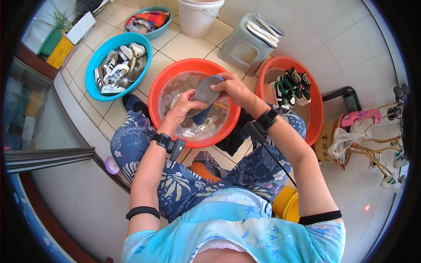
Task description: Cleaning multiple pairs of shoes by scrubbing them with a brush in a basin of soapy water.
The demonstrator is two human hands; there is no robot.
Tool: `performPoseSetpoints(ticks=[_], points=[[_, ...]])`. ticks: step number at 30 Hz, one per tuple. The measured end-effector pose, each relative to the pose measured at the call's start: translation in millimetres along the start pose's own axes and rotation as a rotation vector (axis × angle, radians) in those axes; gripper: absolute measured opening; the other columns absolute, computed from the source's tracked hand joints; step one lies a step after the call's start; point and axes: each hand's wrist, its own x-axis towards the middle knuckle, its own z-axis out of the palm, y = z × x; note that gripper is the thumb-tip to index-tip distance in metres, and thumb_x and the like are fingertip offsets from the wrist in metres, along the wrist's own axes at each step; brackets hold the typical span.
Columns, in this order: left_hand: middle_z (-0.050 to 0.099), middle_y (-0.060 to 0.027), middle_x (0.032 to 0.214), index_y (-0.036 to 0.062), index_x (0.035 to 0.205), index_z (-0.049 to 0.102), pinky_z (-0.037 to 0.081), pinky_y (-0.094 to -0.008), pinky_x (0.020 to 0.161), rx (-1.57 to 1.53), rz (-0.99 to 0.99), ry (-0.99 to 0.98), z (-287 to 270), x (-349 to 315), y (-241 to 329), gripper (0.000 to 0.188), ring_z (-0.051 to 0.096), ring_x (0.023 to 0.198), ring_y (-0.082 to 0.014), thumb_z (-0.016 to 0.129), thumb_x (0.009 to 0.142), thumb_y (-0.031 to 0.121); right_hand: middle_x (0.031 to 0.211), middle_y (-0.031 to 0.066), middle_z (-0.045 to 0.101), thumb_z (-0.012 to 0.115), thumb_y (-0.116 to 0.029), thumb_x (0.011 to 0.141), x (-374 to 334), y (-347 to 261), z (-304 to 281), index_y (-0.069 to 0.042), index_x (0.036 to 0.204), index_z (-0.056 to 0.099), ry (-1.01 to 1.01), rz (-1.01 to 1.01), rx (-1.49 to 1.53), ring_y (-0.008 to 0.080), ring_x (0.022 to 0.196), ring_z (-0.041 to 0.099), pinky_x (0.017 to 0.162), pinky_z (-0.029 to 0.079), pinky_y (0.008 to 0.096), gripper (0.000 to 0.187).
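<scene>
Above a red basin (154, 103) of murky, sudsy water I hold a grey insole (204, 91) in both hands. My left hand (180, 107) pinches its near left side, thumb on top. At the far right end, my right hand (234, 89) has its fingers closed on the edge. A dark blue piece (201, 117) shows below the insole; whether it is a second insole I cannot tell. White shoes (199, 128) lie partly under the water. A brown wooden piece (221, 105), perhaps a brush, shows beside my right hand.
A turquoise basin (90, 79) heaped with shoes stands at far left, near a smaller basin (165, 30) of cloths. Insoles (263, 35) lie on a grey plastic container (239, 48). Dark shoes (293, 87) stand in the right red basin (316, 114). A white bucket (197, 19) stands behind.
</scene>
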Motion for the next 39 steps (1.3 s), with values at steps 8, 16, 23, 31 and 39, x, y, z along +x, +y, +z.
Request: performPoseSetpoints(ticks=[8,16,23,31,39], points=[[0.062,-0.0024,0.089,0.0021,0.103,0.059,0.046,-0.0259,0.077,0.081,-0.086,-0.086,-3.4,1.6,-0.6,0.037,0.059,0.083,-0.0118,0.071,0.068,0.002,0.08,0.0108,0.065,0.063,-0.014,0.079,0.7,-19.9,-46.6,0.006,0.096,0.065,0.123,0.015,-0.194,0.0176,0.067,0.064,0.057,0.052,0.0274,0.026],[0.063,-0.0039,0.086,0.0033,0.103,0.057,0.047,-0.0231,0.062,0.209,-0.273,0.177,-12.3,14.9,-29.8,0.026,0.059,0.072,-0.0101,0.062,0.078,0.007,0.078,0.0096,0.065,0.062,-0.01,0.079,28.1,-35.0,-91.0,0.006,0.094,0.064,0.233,0.048,-0.144,0.0171,0.062,0.064,0.054,0.053,0.0276,0.022],[0.063,-0.0059,0.081,0.0019,0.098,0.058,0.045,-0.0217,0.059,0.209,-0.431,0.136,10.5,24.7,-36.9,0.018,0.059,0.067,-0.0108,0.056,0.079,0.002,0.063,0.0109,0.058,0.067,-0.011,0.074,119.9,-73.6,-187.2,0.006,0.068,0.058,0.546,-0.364,0.022,0.018,0.053,0.059,0.047,0.048,0.0314,0.02],[0.064,-0.0062,0.083,0.0024,0.094,0.059,0.048,-0.0235,0.064,0.153,-0.544,0.266,-13.4,14.0,-53.9,0.013,0.061,0.07,-0.0125,0.059,0.082,0.004,0.08,0.018,0.062,0.066,-0.003,0.078,174.8,-91.1,-321.2,0.009,0.087,0.06,0.849,-0.327,0.545,0.0256,0.061,0.064,0.052,0.054,0.0316,0.016],[0.065,-0.0069,0.087,0.0031,0.1,0.059,0.05,-0.0252,0.065,0.223,-0.614,0.339,-48.8,5.6,-76.7,0.018,0.062,0.074,-0.0142,0.059,0.081,0.004,0.064,0.0088,0.062,0.067,-0.018,0.08,152.6,27.1,-283.8,0.004,0.086,0.063,0.96,-0.178,-0.14,0.018,0.052,0.06,0.049,0.048,0.0297,0.023]])
